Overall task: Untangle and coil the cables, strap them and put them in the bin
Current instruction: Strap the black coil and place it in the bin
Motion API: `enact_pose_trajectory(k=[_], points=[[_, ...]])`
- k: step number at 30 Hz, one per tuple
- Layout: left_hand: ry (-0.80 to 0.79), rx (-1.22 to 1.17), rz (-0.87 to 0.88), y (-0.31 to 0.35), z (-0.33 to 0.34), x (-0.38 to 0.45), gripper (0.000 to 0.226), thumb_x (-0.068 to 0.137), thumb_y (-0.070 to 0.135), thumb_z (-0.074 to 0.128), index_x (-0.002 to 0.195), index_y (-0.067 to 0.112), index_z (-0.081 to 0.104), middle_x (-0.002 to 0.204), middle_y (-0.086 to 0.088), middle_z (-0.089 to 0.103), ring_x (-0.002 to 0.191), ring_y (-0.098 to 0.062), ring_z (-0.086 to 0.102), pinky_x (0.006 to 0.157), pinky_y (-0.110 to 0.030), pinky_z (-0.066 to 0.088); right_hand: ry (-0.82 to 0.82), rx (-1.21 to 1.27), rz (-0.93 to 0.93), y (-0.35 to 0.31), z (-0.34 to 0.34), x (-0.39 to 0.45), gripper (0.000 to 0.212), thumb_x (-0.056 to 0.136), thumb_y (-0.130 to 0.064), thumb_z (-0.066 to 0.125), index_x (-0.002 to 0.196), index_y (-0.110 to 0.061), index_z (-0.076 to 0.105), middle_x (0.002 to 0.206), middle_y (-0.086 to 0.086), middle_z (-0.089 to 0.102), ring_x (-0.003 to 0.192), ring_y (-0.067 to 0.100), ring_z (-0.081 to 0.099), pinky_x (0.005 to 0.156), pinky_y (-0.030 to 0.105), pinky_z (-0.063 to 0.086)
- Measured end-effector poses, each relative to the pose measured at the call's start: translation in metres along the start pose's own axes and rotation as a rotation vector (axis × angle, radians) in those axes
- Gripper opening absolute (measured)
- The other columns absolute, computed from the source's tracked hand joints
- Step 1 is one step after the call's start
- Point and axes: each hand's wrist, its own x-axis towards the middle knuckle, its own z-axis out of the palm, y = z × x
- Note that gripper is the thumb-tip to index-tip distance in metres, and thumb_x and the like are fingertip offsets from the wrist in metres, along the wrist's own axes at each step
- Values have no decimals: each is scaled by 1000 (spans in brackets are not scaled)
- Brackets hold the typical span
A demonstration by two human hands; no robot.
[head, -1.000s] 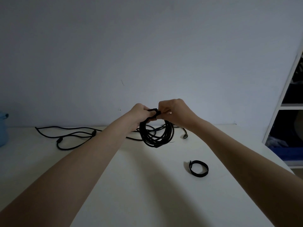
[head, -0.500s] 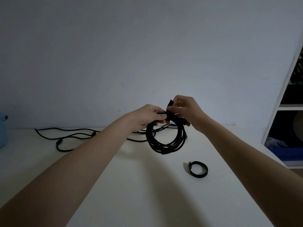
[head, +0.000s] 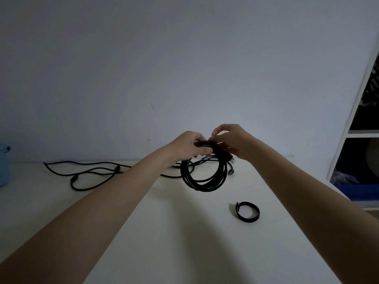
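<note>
Left hand [head: 187,147] gripped black coiled cable [head: 204,177], right hand [head: 232,140] pinched black strap [head: 215,149] round it; best pulled snug before fastening, probably.

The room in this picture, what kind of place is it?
Probably a plain room at home or a small office: a white table against a bare wall, with a white shelf at the right.

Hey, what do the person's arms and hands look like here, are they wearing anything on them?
Both forearms are bare as far as the frame shows: no sleeves in view. The left hand and right hand wear no gloves, and no watch, bracelet or ring is visible, though the light is dim.
</note>
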Motion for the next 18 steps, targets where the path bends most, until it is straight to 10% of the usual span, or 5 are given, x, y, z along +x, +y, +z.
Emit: enact_pose_trajectory(k=[4,9,18], points=[[30,-2,-2,-3,-1,0,12,87,13,66,95,10,58,89,-6,65,70,-8,53,59,-11,41,-56,-103,3,0,-1,3,15,91,-9,59,91,4,66,84,19,68,72,26,63,74,30,52],[140,-8,-14,-5,-10,1,24,83,19,71,97,11,52,85,-1,62,70,-12,53,65,-21,40,-115,-185,42,-6,8,2,28,99,-27,45,98,-6,63,79,10,66,53,12,56,45,20,31],[212,-59,-98,-31,-57,-31,5,87,10,65,92,12,66,79,2,66,69,-3,60,57,-11,42,-265,-221,-173,-25,60,6,16,93,-14,56,106,-5,59,93,15,68,70,18,61,47,23,28]])
